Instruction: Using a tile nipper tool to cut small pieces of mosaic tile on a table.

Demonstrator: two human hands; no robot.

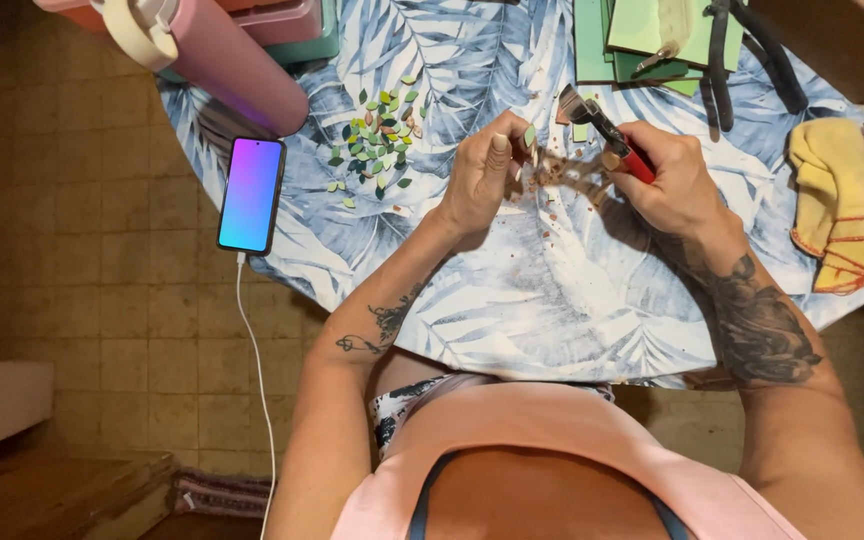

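Observation:
My left hand [482, 175] pinches a small green leaf-shaped tile piece [529, 135] between thumb and fingers above the round table [512, 310] with its blue leaf-print cloth. My right hand [674, 178] grips red-handled tile nippers [607, 135], whose dark jaws point up-left, close to the piece. Small brown chips [552, 195] lie scattered on the cloth between the two hands. A pile of cut leaf-shaped pieces [380, 135], green with a few other colours, lies to the left of my left hand.
A phone [251, 194] with a lit purple-blue screen rests on the table's left edge, its white cable [257, 380] hanging down. A pink bottle [222, 55] lies at the back left. Green tiles [642, 35] and dark pliers [752, 45] sit at the back; a yellow cloth [842, 200] lies right.

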